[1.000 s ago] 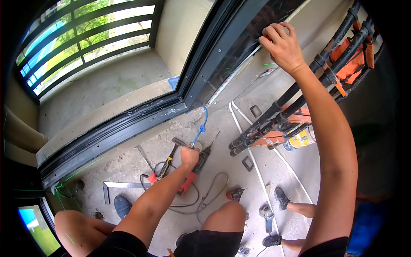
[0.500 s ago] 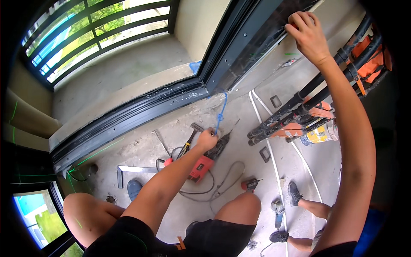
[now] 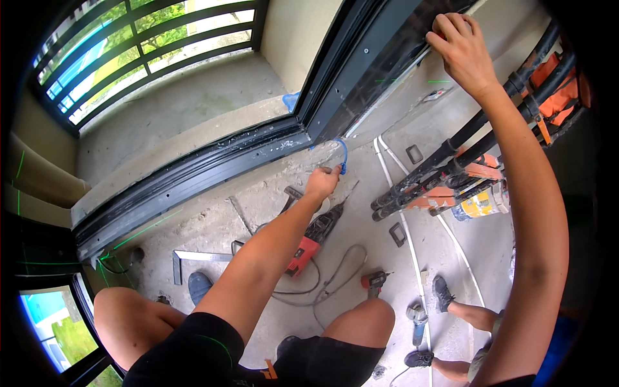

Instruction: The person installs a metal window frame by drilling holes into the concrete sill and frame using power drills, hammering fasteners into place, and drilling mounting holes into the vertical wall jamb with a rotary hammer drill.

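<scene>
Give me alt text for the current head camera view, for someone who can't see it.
A person's left hand holds a blue cord near the corner of a dark frame, while the right hand is at one end of a thin pale strip. On the concrete floor lie a red power tool and a metal square.

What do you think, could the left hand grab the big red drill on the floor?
Probably yes: the left hand is near the big red drill, whose front end lies uncovered. But that hand's fingers seem to be pinching a blue cord, so they'd likely have to let go first.
</scene>
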`<state>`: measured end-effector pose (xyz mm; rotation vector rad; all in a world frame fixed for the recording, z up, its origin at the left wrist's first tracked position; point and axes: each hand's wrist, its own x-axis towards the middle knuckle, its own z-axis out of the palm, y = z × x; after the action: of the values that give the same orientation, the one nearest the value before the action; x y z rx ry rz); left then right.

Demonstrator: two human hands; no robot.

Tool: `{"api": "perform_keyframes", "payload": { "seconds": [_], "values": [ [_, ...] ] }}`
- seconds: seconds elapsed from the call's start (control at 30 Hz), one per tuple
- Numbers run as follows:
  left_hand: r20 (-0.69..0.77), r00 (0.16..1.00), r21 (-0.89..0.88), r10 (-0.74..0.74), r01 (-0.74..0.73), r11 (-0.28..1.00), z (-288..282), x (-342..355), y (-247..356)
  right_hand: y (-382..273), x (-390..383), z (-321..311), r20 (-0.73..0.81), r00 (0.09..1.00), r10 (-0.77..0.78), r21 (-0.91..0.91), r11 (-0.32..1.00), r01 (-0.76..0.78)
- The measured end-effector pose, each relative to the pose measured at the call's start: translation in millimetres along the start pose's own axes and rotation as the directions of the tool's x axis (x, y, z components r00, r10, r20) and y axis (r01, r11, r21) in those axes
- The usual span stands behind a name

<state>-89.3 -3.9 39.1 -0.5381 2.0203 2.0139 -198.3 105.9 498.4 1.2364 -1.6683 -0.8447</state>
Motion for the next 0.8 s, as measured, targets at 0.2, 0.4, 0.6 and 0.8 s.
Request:
{"api": "perform_keyframes", "payload": {
  "seconds": [0.2,0.4,0.6,0.8],
  "values": [
    [0.084,0.989,0.105,0.120,-0.128,0.986,4.3,3.1,1.9,2.1,4.7,-4.4,-0.027,1.000,-0.007,0.057,0.998,0.008],
    [-0.043,0.994,0.349,0.102,-0.081,0.934,-0.8,-3.3,6.5,0.6,7.5,-13.0,-0.015,1.000,-0.026,0.104,0.994,0.028],
    [0.116,0.985,0.356,0.126,-0.160,0.921,0.5,11.8,-2.8,7.8,0.9,9.9,-0.001,1.000,0.014,0.050,0.999,-0.014],
    [-0.041,0.977,0.284,0.208,-0.188,0.940,6.7,21.4,-6.0,1.4,1.1,13.0,-0.048,0.998,0.032,0.081,0.996,-0.028]
  ]
}}
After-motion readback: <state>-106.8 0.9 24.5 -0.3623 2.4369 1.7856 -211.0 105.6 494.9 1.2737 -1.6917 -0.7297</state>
